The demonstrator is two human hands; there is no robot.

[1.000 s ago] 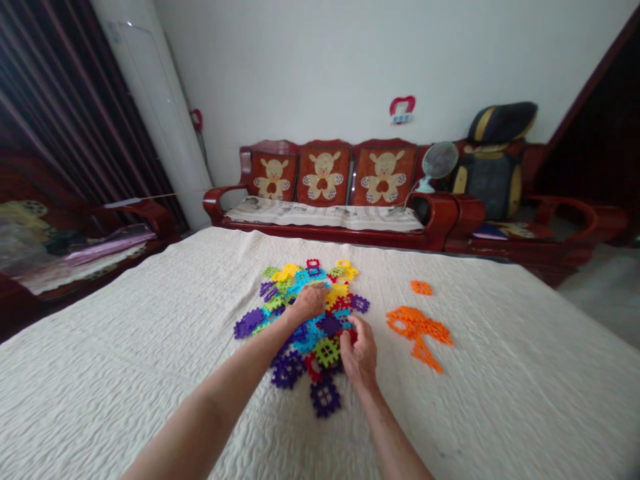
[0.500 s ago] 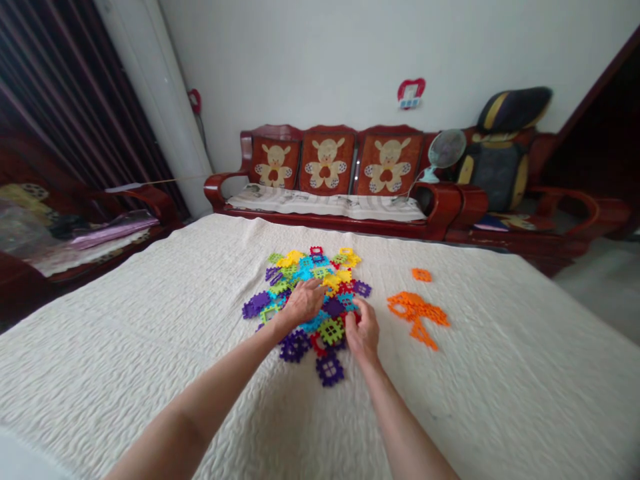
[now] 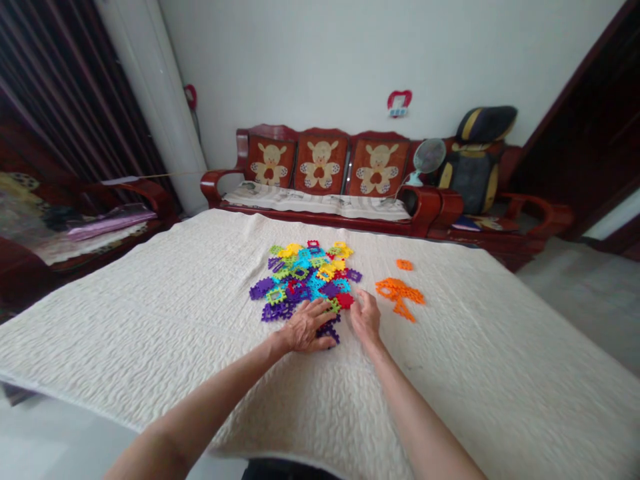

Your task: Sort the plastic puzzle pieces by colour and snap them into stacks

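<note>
Head cam had your mixed pile (image 3: 309,273) of notched plastic pieces just ahead of your left hand (image 3: 306,328), spilling a bit to its left, on the pale quilted cover (image 3: 165,313). That hand was palm-down with fingers spread over the pile's near edge, across some green and purple bits. A light, flat palm seemed the right call; pressing hard could've snagged the notches, so sliding looked better than squashing. Your right hand (image 3: 366,316) was loosely curled just beside a red piece (image 3: 345,301); couldn't tell if it pinched anything. Imo it suited being a soft wall there, low down and clear of the orange cluster (image 3: 400,292) to its right.

Counts, left to right: one mixed pile, way too overlapped for a piece count; two hands, both yours; one orange cluster right of your right hand, also too stacked to count; one loose orange piece (image 3: 405,265) past that. Farther beyond your hands: three bear cushions (image 3: 320,163), then one fan (image 3: 429,156).
</note>
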